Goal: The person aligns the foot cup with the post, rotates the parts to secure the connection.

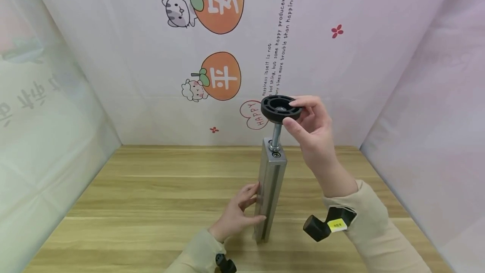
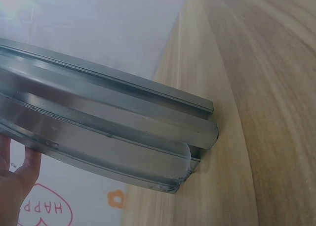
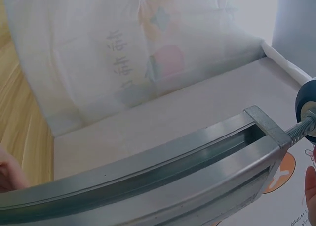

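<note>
An upright aluminium profile (image 1: 270,193) stands on the wooden table, leaning slightly. From its top end cap rises a threaded rod (image 1: 277,136) carrying a round black levelling foot (image 1: 268,115). My right hand (image 1: 314,138) holds the foot by its right rim, with the thumb in front and a finger over the top edge. Lower down, my left hand (image 1: 236,216) grips the profile from the left, thumb across the near side. In the left wrist view the grooved profile (image 2: 98,117) meets the wood at its lower end. The right wrist view shows the end cap (image 3: 269,127) close up.
Below lies the wood-grain table (image 1: 151,197). Printed white cloth walls (image 1: 144,54) surround it at the back and both sides. A black wrist camera (image 1: 318,227) sits on the right sleeve and another camera (image 1: 226,263) on the left.
</note>
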The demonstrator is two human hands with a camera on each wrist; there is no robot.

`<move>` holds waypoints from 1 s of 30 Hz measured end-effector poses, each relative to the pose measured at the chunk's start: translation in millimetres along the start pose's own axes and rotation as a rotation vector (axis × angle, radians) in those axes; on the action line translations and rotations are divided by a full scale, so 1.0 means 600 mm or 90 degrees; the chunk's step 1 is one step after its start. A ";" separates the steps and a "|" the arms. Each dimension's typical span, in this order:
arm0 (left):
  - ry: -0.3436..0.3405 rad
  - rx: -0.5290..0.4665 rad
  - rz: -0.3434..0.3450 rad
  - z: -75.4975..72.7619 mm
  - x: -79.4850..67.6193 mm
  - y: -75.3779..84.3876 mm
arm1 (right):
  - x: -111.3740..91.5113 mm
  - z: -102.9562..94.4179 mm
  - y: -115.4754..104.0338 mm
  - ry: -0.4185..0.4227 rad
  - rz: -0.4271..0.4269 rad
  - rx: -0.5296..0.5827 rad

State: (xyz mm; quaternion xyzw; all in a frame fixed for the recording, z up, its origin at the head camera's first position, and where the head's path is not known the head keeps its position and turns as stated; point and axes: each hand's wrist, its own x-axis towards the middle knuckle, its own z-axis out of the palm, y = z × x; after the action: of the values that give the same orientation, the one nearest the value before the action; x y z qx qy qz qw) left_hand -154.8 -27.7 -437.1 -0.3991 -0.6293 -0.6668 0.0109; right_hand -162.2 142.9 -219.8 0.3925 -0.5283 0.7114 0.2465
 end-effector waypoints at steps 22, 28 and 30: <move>0.000 0.018 0.039 0.003 -0.005 -0.004 | -0.010 0.038 -0.016 0.101 -0.165 -0.411; 0.002 0.013 0.026 0.002 -0.003 -0.005 | -0.008 0.043 -0.012 0.126 -0.181 -0.457; 0.003 0.014 0.027 0.002 -0.002 -0.006 | -0.007 0.042 -0.010 0.123 -0.184 -0.455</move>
State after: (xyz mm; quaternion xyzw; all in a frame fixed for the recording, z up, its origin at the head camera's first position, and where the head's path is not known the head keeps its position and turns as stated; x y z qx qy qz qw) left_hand -155.3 -26.7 -440.7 -0.4103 -0.6278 -0.6607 0.0308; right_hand -147.3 121.2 -216.7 0.2836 -0.6562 0.4745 0.5137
